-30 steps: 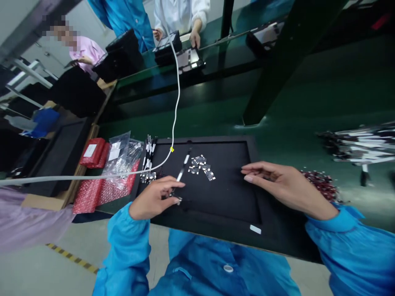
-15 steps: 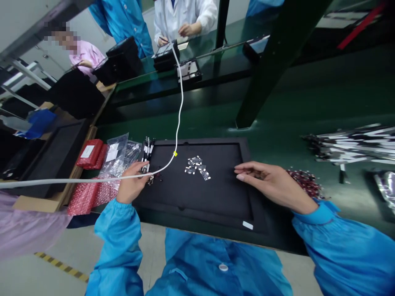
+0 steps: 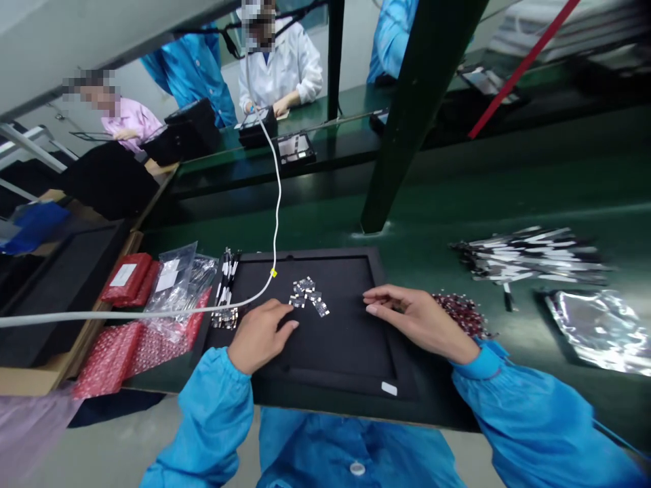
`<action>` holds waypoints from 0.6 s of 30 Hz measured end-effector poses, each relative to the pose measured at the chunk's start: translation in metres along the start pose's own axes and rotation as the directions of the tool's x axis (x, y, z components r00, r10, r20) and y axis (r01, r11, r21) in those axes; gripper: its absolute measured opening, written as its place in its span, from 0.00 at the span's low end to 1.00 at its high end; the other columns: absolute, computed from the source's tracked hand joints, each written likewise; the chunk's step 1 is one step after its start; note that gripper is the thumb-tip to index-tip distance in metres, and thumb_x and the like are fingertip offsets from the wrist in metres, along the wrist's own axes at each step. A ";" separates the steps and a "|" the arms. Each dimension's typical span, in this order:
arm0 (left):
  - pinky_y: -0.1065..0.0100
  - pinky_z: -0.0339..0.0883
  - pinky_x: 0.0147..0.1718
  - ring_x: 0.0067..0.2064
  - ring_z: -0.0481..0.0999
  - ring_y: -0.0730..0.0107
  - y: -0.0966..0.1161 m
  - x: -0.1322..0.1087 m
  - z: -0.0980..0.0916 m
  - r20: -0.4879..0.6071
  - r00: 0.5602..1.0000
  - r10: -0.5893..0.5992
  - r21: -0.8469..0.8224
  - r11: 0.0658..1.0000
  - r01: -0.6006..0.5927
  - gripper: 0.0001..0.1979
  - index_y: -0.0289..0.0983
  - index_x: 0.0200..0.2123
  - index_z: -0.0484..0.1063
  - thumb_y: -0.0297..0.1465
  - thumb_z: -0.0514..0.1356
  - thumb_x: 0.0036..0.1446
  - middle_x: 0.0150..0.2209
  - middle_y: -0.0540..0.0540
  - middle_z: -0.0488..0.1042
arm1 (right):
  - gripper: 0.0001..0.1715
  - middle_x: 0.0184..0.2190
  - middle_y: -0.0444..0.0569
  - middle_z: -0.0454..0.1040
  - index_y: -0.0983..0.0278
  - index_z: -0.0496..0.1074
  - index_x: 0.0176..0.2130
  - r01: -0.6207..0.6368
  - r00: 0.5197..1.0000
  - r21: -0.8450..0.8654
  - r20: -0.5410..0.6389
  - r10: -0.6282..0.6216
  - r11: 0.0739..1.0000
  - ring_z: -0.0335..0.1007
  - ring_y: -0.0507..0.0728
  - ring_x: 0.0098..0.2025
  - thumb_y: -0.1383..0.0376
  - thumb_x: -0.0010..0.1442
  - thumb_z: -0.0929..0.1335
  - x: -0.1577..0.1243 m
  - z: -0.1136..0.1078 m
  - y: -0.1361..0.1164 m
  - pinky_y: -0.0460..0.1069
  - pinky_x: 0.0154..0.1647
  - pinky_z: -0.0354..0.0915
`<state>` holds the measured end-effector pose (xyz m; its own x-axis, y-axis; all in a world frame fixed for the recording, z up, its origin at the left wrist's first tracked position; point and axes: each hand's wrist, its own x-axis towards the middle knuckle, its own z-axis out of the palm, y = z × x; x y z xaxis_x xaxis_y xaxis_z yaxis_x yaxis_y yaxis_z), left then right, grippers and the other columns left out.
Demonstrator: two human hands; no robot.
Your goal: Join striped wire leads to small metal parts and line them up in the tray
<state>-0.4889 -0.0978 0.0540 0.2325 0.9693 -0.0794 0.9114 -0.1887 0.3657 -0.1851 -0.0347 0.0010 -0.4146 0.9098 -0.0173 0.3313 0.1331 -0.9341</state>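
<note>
A black rectangular panel [image 3: 336, 339] lies flat on the green bench in front of me. A small heap of silver and black parts [image 3: 308, 295] sits on its upper middle. My left hand [image 3: 262, 334] rests on the panel just below and left of that heap, fingers loosely curled, nothing visible in them. My right hand [image 3: 414, 318] lies on the panel's right edge with fingers stretched toward the heap and holds nothing. A row of thin black and white strips [image 3: 225, 288] lies along the panel's left edge.
A white cable [image 3: 274, 203] crosses the panel's left corner. Red bubble-wrap packs [image 3: 129, 339] and clear bags [image 3: 180, 278] lie left. Dark red small parts [image 3: 462, 313], a pile of strips [image 3: 529, 254] and a foil bag [image 3: 595, 329] lie right. A dark post [image 3: 407, 115] stands behind; other people work beyond.
My left hand held a thin strip a second ago, carried it to the row at the panel's left edge, and has come back empty beside the heap. The view has tilted upward.
</note>
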 end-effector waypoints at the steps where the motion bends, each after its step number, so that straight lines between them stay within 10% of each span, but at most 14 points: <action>1: 0.63 0.70 0.49 0.46 0.76 0.62 0.006 0.007 0.004 0.006 1.000 0.030 0.012 0.999 -0.030 0.16 0.38 0.52 0.74 0.35 0.56 0.66 0.47 0.43 0.75 | 0.24 0.42 0.53 0.80 0.63 0.78 0.46 0.020 1.000 -0.019 -0.006 -0.020 1.000 0.77 0.62 0.43 0.47 0.62 0.70 -0.001 0.001 -0.001 0.55 0.46 0.73; 12: 0.58 0.68 0.50 0.46 0.71 0.58 0.010 0.048 0.029 -0.041 0.993 0.111 0.177 0.979 -0.102 0.12 0.40 0.46 0.77 0.31 0.56 0.63 0.45 0.42 0.72 | 0.19 0.41 0.52 0.81 0.58 0.80 0.43 0.156 0.969 -0.249 -0.147 -0.197 0.956 0.78 0.64 0.43 0.49 0.65 0.67 -0.027 -0.020 -0.021 0.54 0.43 0.76; 18: 0.57 0.68 0.50 0.46 0.71 0.59 0.016 0.041 0.031 -0.077 0.985 0.155 0.142 0.979 -0.143 0.11 0.39 0.46 0.76 0.31 0.56 0.63 0.44 0.42 0.73 | 0.20 0.39 0.49 0.82 0.55 0.82 0.40 0.094 0.921 -0.319 -0.332 -0.204 0.943 0.81 0.64 0.36 0.45 0.59 0.70 -0.051 -0.048 0.007 0.50 0.30 0.77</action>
<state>-0.4545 -0.0660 0.0272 0.3445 0.9375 0.0498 0.9075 -0.3461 0.2381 -0.1213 -0.0612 0.0125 -0.1677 0.9413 0.2929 0.5441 0.3362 -0.7687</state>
